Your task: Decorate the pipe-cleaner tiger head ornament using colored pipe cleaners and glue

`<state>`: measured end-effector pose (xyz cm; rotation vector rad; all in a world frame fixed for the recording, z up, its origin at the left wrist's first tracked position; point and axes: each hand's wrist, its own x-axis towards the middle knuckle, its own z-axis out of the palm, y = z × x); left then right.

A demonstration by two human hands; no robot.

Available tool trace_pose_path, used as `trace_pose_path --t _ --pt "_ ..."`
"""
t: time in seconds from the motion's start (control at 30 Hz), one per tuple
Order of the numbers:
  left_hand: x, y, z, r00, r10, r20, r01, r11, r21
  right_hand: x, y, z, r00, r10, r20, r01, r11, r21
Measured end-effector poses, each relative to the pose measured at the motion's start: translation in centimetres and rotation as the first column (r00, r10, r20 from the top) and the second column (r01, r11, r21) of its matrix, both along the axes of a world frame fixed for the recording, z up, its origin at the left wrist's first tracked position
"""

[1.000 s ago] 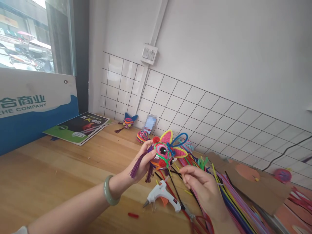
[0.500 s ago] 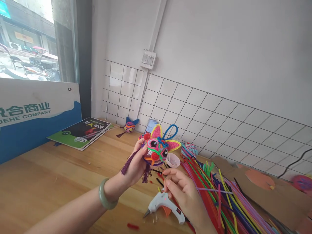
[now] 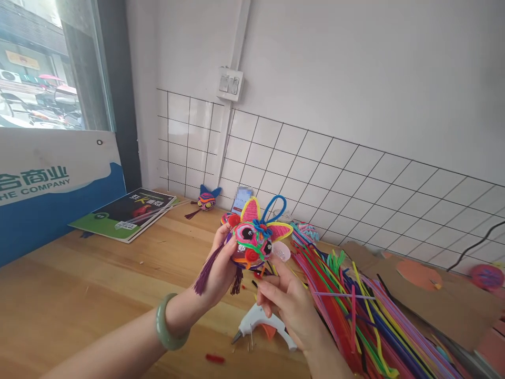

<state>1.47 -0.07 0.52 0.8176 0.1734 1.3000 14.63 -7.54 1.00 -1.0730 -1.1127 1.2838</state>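
My left hand (image 3: 219, 268) is wrapped around a colourful animal-head ornament (image 3: 252, 239) made of pipe cleaners. It has pink ears edged in yellow, black eyes, red spirals, a blue hanging loop and purple tassels. At its lower right edge, my right hand (image 3: 282, 289) has its index fingertip against the ornament and the thumb lower down. A short orange strip (image 3: 263, 271) shows between those fingers; its far end is hidden. Below the right hand, a white hot glue gun (image 3: 256, 318) lies on the wooden table (image 3: 130, 295), partly covered by the hand.
Many coloured pipe cleaners (image 3: 347, 310) lie at the right, beside brown cardboard (image 3: 437, 310). A second ornament (image 3: 207, 200), a phone (image 3: 241, 201) and a small clear cup (image 3: 281, 251) stand toward the wall. Books (image 3: 126, 216) lie at the left; a red scrap (image 3: 215, 358) is in front.
My right hand has moved up to the ornament's lower edge; before, its fingers were pinched together just below and right of it. The view has shifted slightly to the right.
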Motion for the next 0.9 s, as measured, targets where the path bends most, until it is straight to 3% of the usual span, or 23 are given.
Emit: trace_pose_path --t 0.13,0.37,0.47,0.7,0.8,0.9 --pt "0.5 -0.5 -1.4 0.995 0.073 -0.073 -0.069 0.997 0.046 -1.5 -0.4 -0.1 0.992 0.102 -0.071 -0.103 0.995 0.003" --pt "1.0 -0.6 -3.6 0.971 0.192 -0.14 -0.173 0.975 0.142 -2.1 -0.4 -0.5 0.926 0.076 -0.369 -0.095 0.995 -0.035" --pt "0.8 -1.0 -3.6 0.962 0.2 -0.185 -0.16 0.964 0.212 -1.8 -0.2 -0.6 0.898 0.04 -0.438 -0.075 0.995 -0.064" --pt "0.5 -1.5 -2.9 0.958 0.2 -0.208 -0.123 0.935 0.333 -1.2 -0.1 -0.2 0.909 0.025 -0.417 -0.066 0.994 -0.085" --pt "0.2 -1.0 -2.7 0.97 0.139 -0.198 -0.048 0.913 0.405 -0.5 -0.1 0.2 0.914 0.046 -0.402 -0.08 0.994 -0.068" --pt "-0.3 -0.2 -2.5 0.96 0.11 -0.258 0.041 0.855 0.517 0.7 0.0 0.6 0.922 0.078 -0.38 -0.107 0.993 -0.055"
